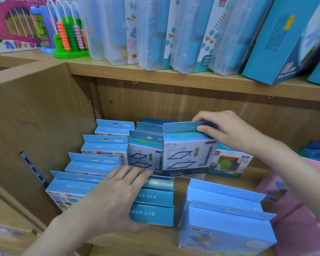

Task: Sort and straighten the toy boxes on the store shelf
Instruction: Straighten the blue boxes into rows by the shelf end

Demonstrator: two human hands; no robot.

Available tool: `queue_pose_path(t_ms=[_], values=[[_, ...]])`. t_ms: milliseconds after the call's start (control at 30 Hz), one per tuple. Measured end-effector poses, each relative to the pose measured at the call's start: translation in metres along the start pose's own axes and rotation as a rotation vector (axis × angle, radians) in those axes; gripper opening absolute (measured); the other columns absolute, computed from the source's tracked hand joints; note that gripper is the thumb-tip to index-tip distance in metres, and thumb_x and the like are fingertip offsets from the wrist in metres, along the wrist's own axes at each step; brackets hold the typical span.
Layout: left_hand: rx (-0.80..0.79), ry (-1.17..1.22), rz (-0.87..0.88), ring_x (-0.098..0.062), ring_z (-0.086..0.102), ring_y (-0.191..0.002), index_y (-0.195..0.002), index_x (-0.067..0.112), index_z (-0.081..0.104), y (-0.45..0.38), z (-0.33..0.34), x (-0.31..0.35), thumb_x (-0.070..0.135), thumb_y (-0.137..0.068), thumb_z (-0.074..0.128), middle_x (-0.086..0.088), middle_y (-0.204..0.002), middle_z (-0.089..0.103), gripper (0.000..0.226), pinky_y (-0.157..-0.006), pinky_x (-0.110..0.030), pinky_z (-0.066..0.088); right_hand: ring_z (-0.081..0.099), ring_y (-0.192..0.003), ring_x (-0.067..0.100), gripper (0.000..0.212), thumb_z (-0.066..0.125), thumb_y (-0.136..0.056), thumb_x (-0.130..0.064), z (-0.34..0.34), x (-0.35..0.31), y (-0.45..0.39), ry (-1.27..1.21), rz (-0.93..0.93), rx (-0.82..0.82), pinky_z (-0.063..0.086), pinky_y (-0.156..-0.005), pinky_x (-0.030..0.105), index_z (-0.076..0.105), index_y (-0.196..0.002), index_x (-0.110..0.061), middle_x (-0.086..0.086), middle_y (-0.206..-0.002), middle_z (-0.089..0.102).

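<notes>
Several light blue toy boxes stand in rows on the lower wooden shelf (220, 183). My right hand (227, 129) grips the top flap of a holographic blue box (185, 154) in the middle row, thumb in front and fingers behind. A similar box (142, 154) stands just left of it. My left hand (116, 198) lies with straight fingers over the top of a stack of flat blue boxes (155, 206) in front. A row of blue boxes (92, 163) runs along the left. Two larger blue boxes (227, 222) stand at the front right.
The upper shelf (174, 76) holds clear plastic cases (155, 34), teal boxes (284, 43), a green abacus (68, 34) and a pink toy box (13, 24). A wooden side panel (39, 126) closes the left. Pink boxes (299, 209) lie at the right. A colourful box (229, 163) stands behind.
</notes>
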State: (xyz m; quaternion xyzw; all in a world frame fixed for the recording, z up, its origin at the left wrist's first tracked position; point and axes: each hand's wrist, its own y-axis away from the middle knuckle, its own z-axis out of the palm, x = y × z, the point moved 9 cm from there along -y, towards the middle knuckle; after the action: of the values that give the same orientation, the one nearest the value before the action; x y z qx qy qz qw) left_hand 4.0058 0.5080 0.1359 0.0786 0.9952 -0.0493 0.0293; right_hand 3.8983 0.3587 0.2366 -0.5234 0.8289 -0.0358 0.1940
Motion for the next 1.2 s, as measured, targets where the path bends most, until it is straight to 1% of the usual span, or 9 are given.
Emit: queue_pose_path(t_ms=[133,333,500,700,933,1000,1067,1133,1200], values=[[0.006,-0.100,0.002,-0.017,0.055,-0.093,-0.129,0.014,0.050,-0.001,0.003,0.003,0.078,-0.050,0.042,0.004,-0.104,0.059,0.102,-0.096,-0.041,0.030,0.060,-0.074,0.017,0.012,0.045,-0.095,-0.024,0.026,-0.019,-0.025,-0.030,0.001,-0.037,0.049,-0.071,0.039,0.051,-0.105,-0.023,0.000,-0.084,0.066],[-0.019,-0.012,0.002,-0.011,0.050,-0.095,-0.131,0.022,0.041,-0.007,0.000,-0.004,0.081,-0.052,0.042,0.010,-0.106,0.054,0.099,-0.083,-0.031,0.051,0.057,-0.081,0.028,0.015,0.045,-0.093,-0.014,0.093,-0.028,-0.044,0.199,-0.042,-0.268,0.049,-0.073,0.044,0.050,-0.108,-0.014,0.011,-0.086,0.065],[-0.190,0.134,0.030,-0.002,0.015,-0.120,-0.142,0.038,-0.001,-0.013,0.007,-0.007,0.070,-0.066,0.055,0.021,-0.132,0.020,0.100,-0.108,-0.022,0.021,0.061,-0.085,0.020,0.013,0.053,-0.088,-0.006,0.075,-0.020,-0.044,0.021,0.013,-0.189,0.049,-0.080,0.037,0.061,-0.097,-0.011,0.007,-0.093,0.069],[-0.248,0.006,0.018,-0.009,0.011,-0.126,-0.143,0.034,-0.014,-0.021,0.014,-0.005,0.070,-0.070,0.054,0.015,-0.138,0.011,0.106,-0.108,-0.022,0.011,0.058,-0.077,0.010,0.009,0.059,-0.086,-0.008,0.035,0.043,0.000,-0.048,0.224,-0.062,0.044,-0.074,0.019,0.065,-0.090,-0.014,-0.002,-0.082,0.064],[-0.301,-0.003,-0.019,-0.012,0.004,-0.132,-0.138,0.034,-0.031,-0.032,0.020,-0.010,0.071,-0.070,0.055,0.013,-0.143,0.004,0.116,-0.111,-0.027,0.003,0.061,-0.092,0.013,0.013,0.060,-0.087,-0.027,0.023,0.070,0.053,-0.131,0.382,-0.048,0.043,-0.071,0.007,0.065,-0.095,-0.018,-0.002,-0.100,0.067],[-0.306,-0.018,-0.019,-0.012,0.004,-0.133,-0.138,0.033,-0.031,-0.036,0.020,-0.011,0.072,-0.069,0.056,0.013,-0.144,0.003,0.118,-0.111,-0.028,0.003,0.056,-0.102,0.000,0.037,0.061,-0.072,-0.061,0.022,0.047,0.074,-0.250,0.392,-0.171,0.045,-0.086,0.014,0.057,-0.104,-0.041,-0.017,-0.115,0.059],[-0.324,-0.022,-0.019,-0.013,0.004,-0.132,-0.137,0.032,-0.033,-0.038,0.021,-0.012,0.073,-0.067,0.056,0.011,-0.144,0.002,0.121,-0.111,-0.028,0.005,0.033,-0.119,-0.016,0.078,0.055,-0.054,-0.082,0.032,0.017,0.101,-0.129,0.359,-0.409,0.029,-0.100,0.013,0.032,-0.124,-0.056,-0.033,-0.133,0.033],[-0.348,-0.041,-0.016,-0.014,0.004,-0.132,-0.134,0.031,-0.037,-0.037,0.022,-0.010,0.073,-0.066,0.059,0.012,-0.143,0.000,0.125,-0.111,-0.029,0.005,0.009,-0.125,-0.013,0.108,0.059,-0.053,-0.079,0.048,-0.004,0.127,0.071,0.324,-0.608,0.013,-0.103,0.013,-0.003,-0.138,-0.052,-0.034,-0.135,0.008],[-0.368,-0.057,-0.018,-0.016,0.004,-0.133,-0.131,0.033,-0.040,-0.036,0.022,-0.008,0.072,-0.064,0.062,0.013,-0.143,-0.001,0.129,-0.111,-0.031,0.007,0.004,-0.129,0.000,0.120,0.064,-0.059,-0.072,0.064,-0.017,0.137,0.270,0.254,-0.671,0.011,-0.103,0.018,-0.024,-0.136,-0.045,-0.026,-0.138,0.002]])
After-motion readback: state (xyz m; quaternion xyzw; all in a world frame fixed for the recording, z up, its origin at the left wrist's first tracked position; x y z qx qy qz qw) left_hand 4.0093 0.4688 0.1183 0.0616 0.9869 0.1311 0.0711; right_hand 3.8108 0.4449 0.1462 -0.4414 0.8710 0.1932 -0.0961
